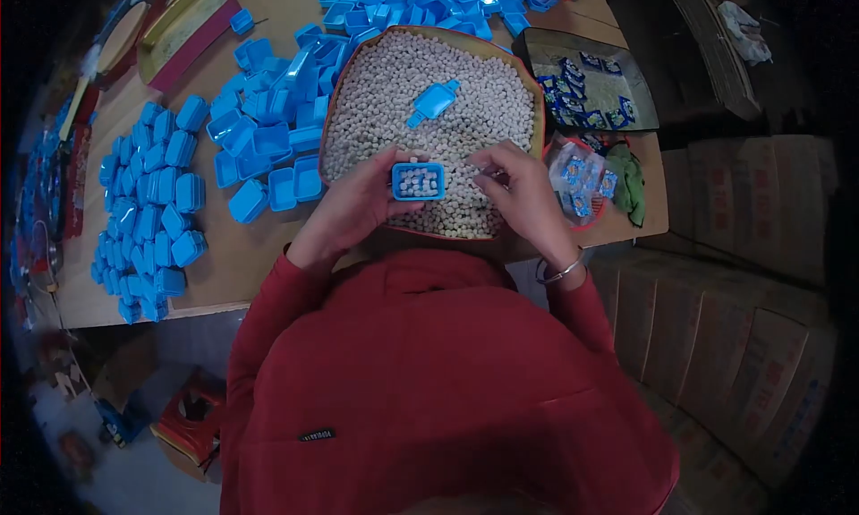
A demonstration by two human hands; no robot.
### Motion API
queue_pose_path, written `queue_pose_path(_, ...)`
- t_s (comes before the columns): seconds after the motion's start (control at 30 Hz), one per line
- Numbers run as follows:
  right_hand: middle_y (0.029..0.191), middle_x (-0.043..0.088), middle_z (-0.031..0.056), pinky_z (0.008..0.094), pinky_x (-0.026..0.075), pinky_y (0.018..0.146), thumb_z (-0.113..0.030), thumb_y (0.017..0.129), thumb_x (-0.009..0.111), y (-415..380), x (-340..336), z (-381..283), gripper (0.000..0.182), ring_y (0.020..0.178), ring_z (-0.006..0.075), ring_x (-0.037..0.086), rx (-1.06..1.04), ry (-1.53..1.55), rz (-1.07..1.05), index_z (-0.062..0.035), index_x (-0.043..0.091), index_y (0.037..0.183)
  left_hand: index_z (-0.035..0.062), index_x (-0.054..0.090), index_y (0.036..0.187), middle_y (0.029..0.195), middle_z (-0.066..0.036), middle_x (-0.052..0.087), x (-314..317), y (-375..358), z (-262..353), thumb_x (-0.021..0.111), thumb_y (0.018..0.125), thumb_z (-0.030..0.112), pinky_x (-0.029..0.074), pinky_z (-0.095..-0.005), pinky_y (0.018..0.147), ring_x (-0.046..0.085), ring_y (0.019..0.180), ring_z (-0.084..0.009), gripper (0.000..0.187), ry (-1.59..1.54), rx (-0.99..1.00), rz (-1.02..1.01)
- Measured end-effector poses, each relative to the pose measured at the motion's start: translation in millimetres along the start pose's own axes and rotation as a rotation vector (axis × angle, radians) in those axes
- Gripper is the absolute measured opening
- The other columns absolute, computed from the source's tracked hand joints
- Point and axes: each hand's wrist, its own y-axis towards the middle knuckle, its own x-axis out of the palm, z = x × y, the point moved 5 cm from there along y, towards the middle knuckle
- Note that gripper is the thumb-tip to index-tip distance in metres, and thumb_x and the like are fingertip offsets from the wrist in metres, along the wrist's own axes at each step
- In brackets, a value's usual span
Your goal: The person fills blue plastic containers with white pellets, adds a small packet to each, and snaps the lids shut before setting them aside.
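Note:
My left hand [362,197] grips a small blue plastic box [419,198] that is part filled with pale, round pellets. Close to its right, my right hand [516,188] has thumb and fingers drawn together above the pellets; whatever they pinch, if anything, is too small to make out. Both hands are over a large container [540,112] heaped with the same off-white pellets [403,72]. On the heap, beyond my hands, lies a blue plastic lid [436,100] with a tab at each end.
Stacked closed blue boxes [148,197] stand on the table [233,278] at left. Loose blue box parts [268,103] are piled behind them. At right are a carton [640,94] of small blue packets, a red basket [601,212], a green cloth [629,184] and large cardboard boxes [716,318].

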Motion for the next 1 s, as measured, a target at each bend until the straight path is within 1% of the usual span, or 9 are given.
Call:
queue_pose_path(0.17,0.093,0.061,0.0148,0.035,0.049,0.073,0.002,0.078,0.065,-10.0,-1.6,5.5,0.023,0.084,0.0292,0.063,0.042,0.007,-0.045,-0.001,0.062,0.101,0.0078,0.051,0.129,0.12,-0.005,0.058,2.0,-1.9,2.1,0.039,0.103,0.034,0.052,-0.0341,0.089,0.058,0.11,-0.0162,0.039,0.059,0.052,-0.013)
queue_pose_path(0.27,0.097,0.059,0.01,0.031,0.05,0.073,0.002,0.082,0.065,-1.8,7.3,-27.7,0.024,0.083,0.0219,0.062,-0.083,0.106,-0.066,-0.0009,0.062,0.105,0.0077,0.05,0.131,0.12,-0.005,0.058,4.4,0.4,-0.7,0.039,0.103,0.034,0.052,-0.0343,0.089,0.058,0.11,-0.0167,0.04,0.071,0.024,-0.037)
queue_pose_path(0.3,0.102,0.059,0.0112,0.0341,0.05,0.075,0.002,0.081,0.065,3.8,13.4,-43.2,0.026,0.085,0.0269,0.062,-0.23,0.076,-0.052,-0.0019,0.061,0.107,0.0077,0.05,0.132,0.12,-0.005,0.058,5.7,2.1,-1.8,0.038,0.103,0.035,0.052,-0.0343,0.089,0.058,0.111,-0.0169,0.041,0.074,0.005,-0.046)
queue_pose_path(0.4,0.103,0.059,0.0135,0.0365,0.05,0.076,0.002,0.081,0.064,9.1,26.6,-54.7,0.026,0.089,0.0328,0.062,-0.302,0.109,-0.039,-0.0021,0.062,0.106,0.0075,0.05,0.133,0.12,-0.006,0.059,-6.7,5.0,-5.7,0.038,0.103,0.035,0.052,-0.0348,0.089,0.058,0.111,-0.0168,0.042,0.044,-0.003,-0.04)
queue_pose_path(0.5,0.099,0.057,0.0147,0.041,0.049,0.077,0.003,0.076,0.062,7.3,5.9,-35.7,0.029,0.091,0.0342,0.06,-0.223,-0.129,0.019,-0.0017,0.062,0.105,0.0074,0.05,0.133,0.12,-0.005,0.058,-1.3,0.9,-1.5,0.037,0.103,0.035,0.052,-0.0349,0.089,0.057,0.111,-0.0165,0.042,0.027,-0.016,-0.026)
queue_pose_path(0.6,0.092,0.058,0.0163,0.0423,0.049,0.073,-0.002,0.08,0.06,-7.5,15.7,1.1,0.016,0.087,0.0363,0.06,-0.123,-0.445,-0.108,-0.0025,0.062,0.096,0.0046,0.045,0.137,0.125,-0.007,0.057,-1.3,1.7,-0.7,0.035,0.102,0.04,0.049,-0.0365,0.093,0.057,0.112,-0.0184,0.05,0.069,0.012,-0.028)
queue_pose_path(0.7,0.087,0.057,0.0161,0.0434,0.048,0.07,-0.004,0.081,0.062,-11.8,21.4,18.6,0.012,0.082,0.0367,0.06,-0.074,-0.507,-0.176,-0.0026,0.062,0.093,0.0056,0.045,0.137,0.125,-0.008,0.057,1.7,1.0,2.2,0.046,0.1,0.027,0.051,-0.0343,0.09,0.058,0.112,-0.0178,0.043,0.023,0.06,-0.018)
queue_pose_path(0.9,0.085,0.057,0.0193,0.0481,0.049,0.068,-0.004,0.078,0.057,-6.7,21.7,14.6,0.008,0.079,0.0402,0.061,-0.112,-0.393,-0.188,0.0008,0.058,0.083,0.0054,0.049,0.132,0.119,-0.006,0.06,1.0,1.9,0.4,0.061,0.087,0.0,0.055,-0.0293,0.081,0.063,0.1,-0.0156,0.047,0.371,0.109,0.049)
queue_pose_path(1.0,0.085,0.057,0.0188,0.048,0.049,0.068,-0.005,0.077,0.058,-4.3,24.3,22.4,0.009,0.078,0.0402,0.061,-0.132,-0.434,-0.215,0.0,0.059,0.084,0.0053,0.055,0.125,0.107,-0.003,0.063,4.6,6.0,2.5,0.063,0.086,0.001,0.053,-0.0255,0.076,0.063,0.092,-0.0115,0.04,0.355,0.046,0.135)
